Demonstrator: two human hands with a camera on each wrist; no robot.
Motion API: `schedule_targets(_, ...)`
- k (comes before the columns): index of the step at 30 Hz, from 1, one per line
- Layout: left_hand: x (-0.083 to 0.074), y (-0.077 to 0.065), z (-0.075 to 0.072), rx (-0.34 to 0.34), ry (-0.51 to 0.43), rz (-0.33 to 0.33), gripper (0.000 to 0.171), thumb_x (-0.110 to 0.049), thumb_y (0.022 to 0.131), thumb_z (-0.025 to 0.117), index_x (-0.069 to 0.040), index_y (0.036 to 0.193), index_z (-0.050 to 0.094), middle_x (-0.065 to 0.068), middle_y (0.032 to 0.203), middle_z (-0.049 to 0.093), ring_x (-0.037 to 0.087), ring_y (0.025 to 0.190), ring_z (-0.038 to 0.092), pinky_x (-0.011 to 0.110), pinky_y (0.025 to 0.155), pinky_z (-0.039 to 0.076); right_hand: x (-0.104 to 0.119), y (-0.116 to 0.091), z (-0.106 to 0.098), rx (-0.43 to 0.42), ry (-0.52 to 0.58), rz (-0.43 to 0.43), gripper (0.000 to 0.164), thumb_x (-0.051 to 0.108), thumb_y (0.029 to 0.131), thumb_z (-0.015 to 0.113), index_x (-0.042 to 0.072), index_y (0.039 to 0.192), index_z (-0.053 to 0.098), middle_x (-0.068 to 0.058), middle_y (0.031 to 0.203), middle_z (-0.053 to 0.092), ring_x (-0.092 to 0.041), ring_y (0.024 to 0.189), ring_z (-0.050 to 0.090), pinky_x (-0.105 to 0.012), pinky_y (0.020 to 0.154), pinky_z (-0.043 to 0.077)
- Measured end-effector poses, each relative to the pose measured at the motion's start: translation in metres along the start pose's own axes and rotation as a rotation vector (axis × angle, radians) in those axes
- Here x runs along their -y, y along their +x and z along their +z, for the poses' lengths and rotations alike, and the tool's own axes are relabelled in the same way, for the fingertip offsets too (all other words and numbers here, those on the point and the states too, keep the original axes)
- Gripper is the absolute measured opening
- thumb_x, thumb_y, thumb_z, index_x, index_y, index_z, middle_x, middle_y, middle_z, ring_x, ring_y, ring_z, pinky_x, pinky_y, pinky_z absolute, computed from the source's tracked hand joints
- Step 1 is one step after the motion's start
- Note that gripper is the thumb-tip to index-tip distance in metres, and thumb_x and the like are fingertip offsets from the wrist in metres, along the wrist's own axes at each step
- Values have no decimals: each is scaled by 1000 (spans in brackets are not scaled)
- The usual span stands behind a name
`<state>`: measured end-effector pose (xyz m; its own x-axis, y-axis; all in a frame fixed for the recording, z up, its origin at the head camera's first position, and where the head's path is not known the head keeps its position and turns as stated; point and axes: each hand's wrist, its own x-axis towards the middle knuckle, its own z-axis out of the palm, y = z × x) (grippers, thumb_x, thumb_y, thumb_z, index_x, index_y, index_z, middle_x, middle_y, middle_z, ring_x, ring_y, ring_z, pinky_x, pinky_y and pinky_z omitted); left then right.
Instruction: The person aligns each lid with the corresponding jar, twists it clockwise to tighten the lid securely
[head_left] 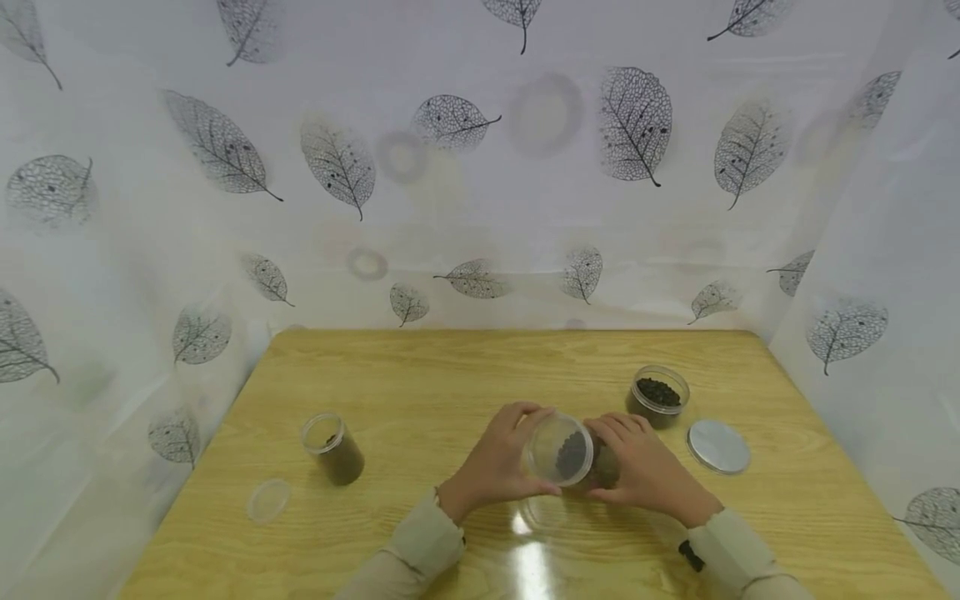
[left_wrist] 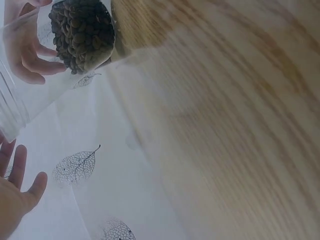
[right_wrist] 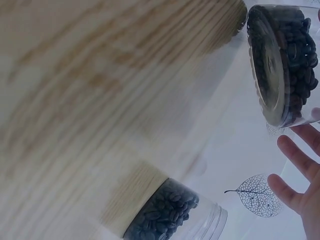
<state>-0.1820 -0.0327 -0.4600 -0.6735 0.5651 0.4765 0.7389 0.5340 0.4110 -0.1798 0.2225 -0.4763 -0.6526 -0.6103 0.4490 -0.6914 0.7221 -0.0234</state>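
Note:
Both hands hold a clear jar (left_wrist: 35, 85) of dark brown beans (left_wrist: 82, 35) over the wooden table, its mouth leaning to the left in the head view. My left hand (head_left: 498, 458) grips it around the rim, thumb on the near side and fingers on the far side. Around its bean-filled lower end, my right hand (head_left: 637, 471) curls from the right. In the right wrist view, the fingers of the right hand (right_wrist: 305, 170) reach under the jar's side. The beans have settled toward the base, and the upper part of the jar looks see-through.
An uncapped tall jar (head_left: 341, 461) with dark contents stands on the left, beside a clear round lid (head_left: 267, 501). Behind my right hand is a wider jar (head_left: 654, 411) filled with dark beans, with a silver lid (head_left: 718, 447) near it. A leaf-print curtain (head_left: 480, 200) surrounds the table.

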Motion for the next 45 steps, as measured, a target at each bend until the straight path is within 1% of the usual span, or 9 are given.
schedule_targets(6, -3, 5, 0, -20, 59, 90, 103, -53, 54, 85, -10, 137, 44, 4, 125, 48, 17, 118, 45, 33, 100, 43, -4, 1, 0, -9, -4, -24, 97, 57, 46, 85, 6, 123, 54, -6, 114, 60, -24, 104, 56, -46, 89, 44)
schedule_targets(10, -5, 7, 2, -24, 76, 103, 103, -55, 55, 85, -10, 137, 44, 3, 125, 48, 16, 118, 44, 33, 102, 41, -5, 1, 0, -14, 9, -30, 95, 55, 46, 85, 7, 122, 54, -5, 113, 60, -23, 104, 56, -46, 89, 44)
schedule_targets(16, -6, 7, 3, -22, 61, 90, 104, -51, 53, 87, -10, 138, 43, 2, 124, 48, 16, 118, 44, 33, 103, 40, -7, -1, 3, -28, 26, -48, 95, 54, 47, 85, 7, 123, 53, -5, 114, 60, -23, 105, 55, -46, 88, 44)
schedule_targets(22, -10, 2, 4, -24, 49, 42, 114, -53, 50, 88, -8, 141, 38, 4, 128, 47, 17, 120, 44, 37, 104, 40, -4, -2, 4, -60, 55, -68, 94, 52, 49, 86, 4, 123, 53, -6, 115, 61, -24, 107, 55, -47, 93, 40)
schedule_targets(29, -15, -4, 5, -80, 102, -8, 114, -57, 47, 87, -12, 140, 38, 4, 127, 50, 19, 119, 46, 38, 102, 42, 2, 0, 3, -56, 46, -51, 96, 49, 47, 87, 4, 124, 53, -7, 116, 61, -26, 108, 56, -52, 94, 41)
schedule_targets(33, -14, -6, 7, -134, 137, 11, 107, -58, 46, 86, -8, 133, 47, 4, 122, 53, 18, 114, 49, 38, 98, 44, 4, 0, 2, -38, 52, -36, 96, 49, 47, 87, 5, 125, 52, -7, 117, 61, -25, 109, 56, -55, 92, 43)
schedule_targets(37, -13, -6, 6, -149, 129, 33, 103, -57, 45, 87, -8, 128, 50, 3, 119, 54, 18, 111, 50, 38, 97, 44, 5, 1, 0, -25, 62, -30, 94, 48, 49, 87, 5, 125, 52, -6, 118, 60, -25, 109, 57, -56, 91, 44)
schedule_targets(41, -10, -5, 4, -120, 105, 59, 102, -56, 46, 87, -10, 129, 49, 2, 121, 54, 17, 113, 49, 37, 100, 43, 6, 2, -2, -12, 81, -27, 93, 48, 51, 86, 6, 126, 51, -5, 119, 60, -23, 110, 56, -56, 92, 43)
schedule_targets(45, -7, -4, 2, -55, 71, 77, 103, -55, 48, 87, -11, 132, 46, 1, 125, 51, 16, 117, 46, 35, 104, 39, 7, 2, -3, -2, 97, -28, 93, 48, 52, 86, 6, 127, 50, -4, 121, 59, -23, 111, 56, -54, 94, 42)
